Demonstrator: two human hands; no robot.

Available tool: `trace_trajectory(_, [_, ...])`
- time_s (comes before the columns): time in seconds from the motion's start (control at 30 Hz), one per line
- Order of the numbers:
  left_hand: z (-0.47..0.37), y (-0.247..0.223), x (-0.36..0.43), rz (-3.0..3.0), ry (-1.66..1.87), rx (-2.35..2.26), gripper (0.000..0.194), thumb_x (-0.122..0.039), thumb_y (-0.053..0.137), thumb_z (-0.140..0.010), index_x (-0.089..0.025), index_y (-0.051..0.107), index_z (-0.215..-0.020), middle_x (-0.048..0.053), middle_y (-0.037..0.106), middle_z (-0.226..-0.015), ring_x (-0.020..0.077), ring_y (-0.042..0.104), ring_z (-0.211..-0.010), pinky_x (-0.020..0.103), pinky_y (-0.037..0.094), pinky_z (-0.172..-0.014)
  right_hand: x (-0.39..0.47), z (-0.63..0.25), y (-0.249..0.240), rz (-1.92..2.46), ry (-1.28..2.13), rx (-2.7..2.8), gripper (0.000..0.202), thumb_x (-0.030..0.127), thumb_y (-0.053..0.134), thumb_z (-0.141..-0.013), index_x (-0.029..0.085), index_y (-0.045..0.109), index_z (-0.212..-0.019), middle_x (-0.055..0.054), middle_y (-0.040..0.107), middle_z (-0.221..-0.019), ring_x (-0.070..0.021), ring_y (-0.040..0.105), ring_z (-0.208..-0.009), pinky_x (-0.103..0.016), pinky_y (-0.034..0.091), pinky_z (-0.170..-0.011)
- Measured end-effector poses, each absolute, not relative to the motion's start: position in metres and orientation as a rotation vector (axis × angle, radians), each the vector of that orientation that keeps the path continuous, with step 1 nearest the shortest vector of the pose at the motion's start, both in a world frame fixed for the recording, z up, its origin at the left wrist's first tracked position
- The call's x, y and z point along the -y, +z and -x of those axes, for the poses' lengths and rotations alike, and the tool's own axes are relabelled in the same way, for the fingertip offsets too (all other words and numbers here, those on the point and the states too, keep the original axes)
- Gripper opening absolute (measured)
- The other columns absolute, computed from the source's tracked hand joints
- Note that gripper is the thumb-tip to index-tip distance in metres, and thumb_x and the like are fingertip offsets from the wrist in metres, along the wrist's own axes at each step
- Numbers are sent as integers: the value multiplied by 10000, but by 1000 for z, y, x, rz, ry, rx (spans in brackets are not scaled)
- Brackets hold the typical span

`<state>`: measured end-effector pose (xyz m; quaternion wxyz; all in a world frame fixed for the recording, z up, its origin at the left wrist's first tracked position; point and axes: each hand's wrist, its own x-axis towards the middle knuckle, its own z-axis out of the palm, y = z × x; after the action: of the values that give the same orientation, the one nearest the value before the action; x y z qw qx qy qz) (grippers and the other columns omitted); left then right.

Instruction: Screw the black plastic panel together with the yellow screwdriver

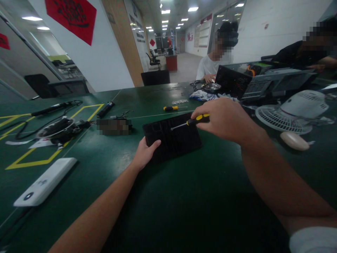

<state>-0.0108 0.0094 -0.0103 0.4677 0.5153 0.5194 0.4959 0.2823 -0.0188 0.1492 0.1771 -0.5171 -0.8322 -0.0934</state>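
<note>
A flat black rectangular panel with raised ribs, its exact kind unclear, is tilted a little above the green table. My left hand grips its left edge, thumb on top and fingers hidden beneath. In my right hand is a yellow-and-black screwdriver, held by the handle. Its shaft points left across the panel, and the tip is over or against the ribbed surface; I cannot tell whether they touch. Beyond the panel, a second yellow-and-black screwdriver lies on the table, close to a few small clear pieces.
Left on the green table are a white power bank, a cable bundle and a blurred-out box. A white fan part and a pale oval object sit right. Two people work beyond, beside an opened computer case.
</note>
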Motion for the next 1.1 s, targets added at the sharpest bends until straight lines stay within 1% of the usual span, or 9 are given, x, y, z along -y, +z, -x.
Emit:
trace_trajectory(0.27, [12,-12,-10,-1268,1218,-1299,566,-413,877,-741,-177,684,-1218,128,774,-1198,360,732,-1146,589,557,-1056,21,-283,150,1487,-264,2361,253,264,733,-850,271,854,-1072,-73,830,-1053,-322,746,-1002,-429,526,-845])
trace_trajectory(0.6, [10,-9,-9,-1260,1213,-1272,566,-400,867,-759,-175,675,-1241,130,768,-1228,355,726,-1174,593,544,-1086,19,-284,149,1490,-265,2349,256,254,732,-841,288,854,-1063,-68,828,-1045,-316,739,-999,-428,522,-844])
trace_trajectory(1.1, [10,-10,-9,-1244,1214,-1279,561,-394,879,-757,-177,684,-1236,129,777,-1219,356,733,-1170,589,553,-1079,21,-283,151,1488,-277,2369,268,255,713,-846,287,850,-1073,-60,827,-1076,-305,733,-1006,-406,516,-819])
